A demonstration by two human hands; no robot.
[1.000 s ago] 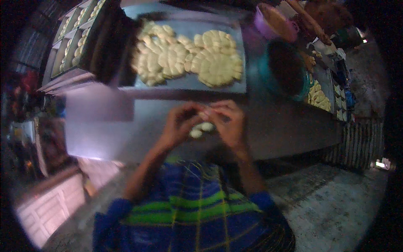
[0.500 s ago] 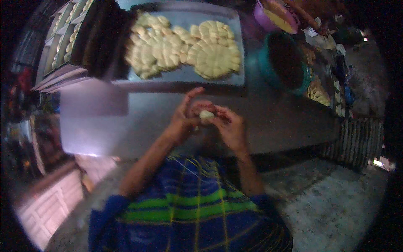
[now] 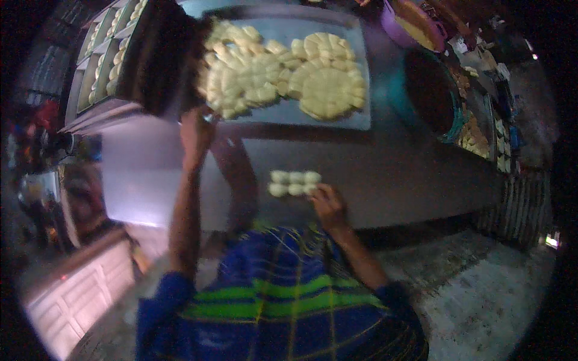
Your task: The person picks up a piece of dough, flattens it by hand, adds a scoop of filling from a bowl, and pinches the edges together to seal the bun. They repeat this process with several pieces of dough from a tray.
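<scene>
Six pale balls (image 3: 295,177) lie on the worktop (image 3: 391,174) in front of the person, set close in two rows of three. The block's long axis runs left to right, roughly along the worktop's near edge.

The right hand (image 3: 330,206) is by far the nearer one. It comes in at the block's right end, low, so the balls lie to its left and a little farther from the body. Its fingertips meet the right ball of the near row; the other balls trail off leftward from there, beyond the fingers. The fingers of this grip are bent and drawn close, but whether they pinch that ball or only rest against it cannot be told.

The left hand (image 3: 196,133) is well apart from the block, out to the left and farther from the body, just beside the near left corner of the tray (image 3: 283,113). From it, the balls lie rightward and back toward the person. Its fingers look curled together, with a small bright patch at their tips; blur hides whether that grip holds anything. Pale dough (image 3: 328,87) covers much of the tray, which lies beyond the balls, with a strip of worktop between.
</scene>
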